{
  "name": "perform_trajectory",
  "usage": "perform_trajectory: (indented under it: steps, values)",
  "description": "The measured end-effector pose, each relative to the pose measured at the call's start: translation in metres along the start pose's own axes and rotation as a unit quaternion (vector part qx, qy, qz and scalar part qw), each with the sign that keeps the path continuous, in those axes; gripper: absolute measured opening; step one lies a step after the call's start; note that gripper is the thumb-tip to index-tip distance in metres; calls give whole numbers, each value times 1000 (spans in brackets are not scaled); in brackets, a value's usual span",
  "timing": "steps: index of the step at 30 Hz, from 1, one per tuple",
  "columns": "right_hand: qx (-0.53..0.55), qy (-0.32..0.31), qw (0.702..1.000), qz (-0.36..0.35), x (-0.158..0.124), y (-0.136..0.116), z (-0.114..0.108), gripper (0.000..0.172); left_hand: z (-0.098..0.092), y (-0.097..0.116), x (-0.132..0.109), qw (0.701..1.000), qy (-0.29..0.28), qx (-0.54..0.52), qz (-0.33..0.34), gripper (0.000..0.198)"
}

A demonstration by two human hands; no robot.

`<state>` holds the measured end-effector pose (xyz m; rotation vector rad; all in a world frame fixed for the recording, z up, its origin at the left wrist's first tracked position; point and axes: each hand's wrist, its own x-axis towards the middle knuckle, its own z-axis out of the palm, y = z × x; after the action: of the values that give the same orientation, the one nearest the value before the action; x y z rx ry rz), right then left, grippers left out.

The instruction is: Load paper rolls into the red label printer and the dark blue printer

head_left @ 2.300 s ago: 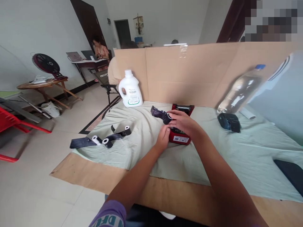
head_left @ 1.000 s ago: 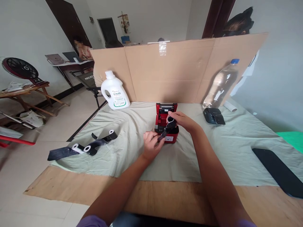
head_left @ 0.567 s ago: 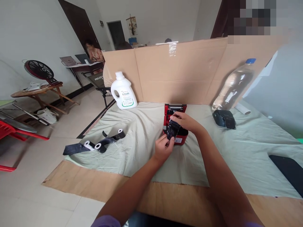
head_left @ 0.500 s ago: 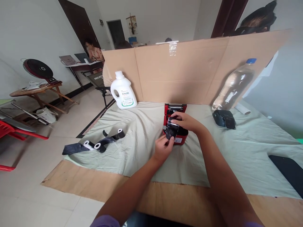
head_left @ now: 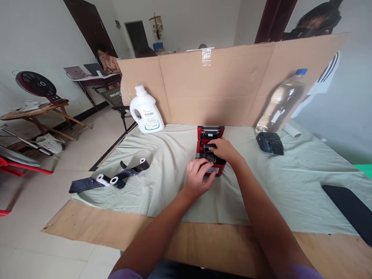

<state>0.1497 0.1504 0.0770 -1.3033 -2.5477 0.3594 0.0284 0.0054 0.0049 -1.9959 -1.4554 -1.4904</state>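
Note:
A red and black label printer (head_left: 220,169) stands on the cloth in front of me with its lid (head_left: 210,132) raised at the back. My right hand (head_left: 224,149) reaches in from the right, its fingers closed around a dark ribbon roll (head_left: 207,148) inside the printer. Part of that roll is hidden by the fingers. A loose stretch of shiny black ribbon (head_left: 209,157) hangs forward from it. At the printer's front left, my left hand (head_left: 197,177) has its fingers spread, close to the front edge and the ribbon, with nothing gripped.
More ribbon rolls (head_left: 117,182) lie on the left of the cloth (head_left: 162,182). A white detergent bottle (head_left: 148,114) stands behind them. At right are a water bottle (head_left: 280,102), a black device (head_left: 270,143) and a phone (head_left: 348,207). A cardboard screen (head_left: 215,89) closes the back.
The ribbon roll has gone from above the printer down into it with my right hand. My left hand has let go of the ribbon and spread its fingers. The view has shifted slightly.

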Motion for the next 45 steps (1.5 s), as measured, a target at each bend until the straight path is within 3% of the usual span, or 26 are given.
perform_trajectory:
  steps: [3,5,9,12,14,16,19,21,23,27,29,32,34,37,42,45]
  values:
    - [-6,-8,1000,16,4,0,7,32,-1,-6,3,993,-71,93,28,39]
    - [18,-13,1000,22,7,1,12,29,1,-9,2,988,-99,110,39,40]
    - [68,2,997,27,6,4,12,24,6,-9,-1,988,-95,114,47,38]
    - [120,-1,993,5,0,5,-3,16,7,-8,-2,987,-98,123,41,39]
    - [173,-9,985,2,-5,7,-17,27,8,-7,-3,986,-96,127,39,40]
    - [223,57,972,37,-6,10,-26,40,8,-8,-4,987,-90,126,40,40]
    - [269,264,922,87,1,18,-25,36,10,-7,-5,987,-86,127,43,38]
    - [315,308,894,79,9,22,-15,41,10,-6,-6,987,-89,129,46,38]
    - [377,283,880,58,16,25,-5,49,10,-4,-6,987,-88,128,49,37]
    - [443,266,852,85,18,26,7,44,9,-3,-6,988,-80,117,55,37]
    - [453,254,848,111,10,26,14,46,8,-2,-6,988,-82,117,54,37]
    - [446,246,851,123,-8,31,32,64,7,-1,-8,988,-86,116,61,37]
    - [467,216,851,107,-21,36,49,72,7,1,-9,987,-90,114,66,37]
    - [530,159,831,60,-33,41,70,68,6,0,-9,988,-95,108,63,37]
    - [540,155,827,34,-36,40,80,71,0,-15,-5,993,-64,92,-23,45]
    - [550,140,822,34,-37,38,77,74,-4,-28,-2,992,-73,68,-81,47]
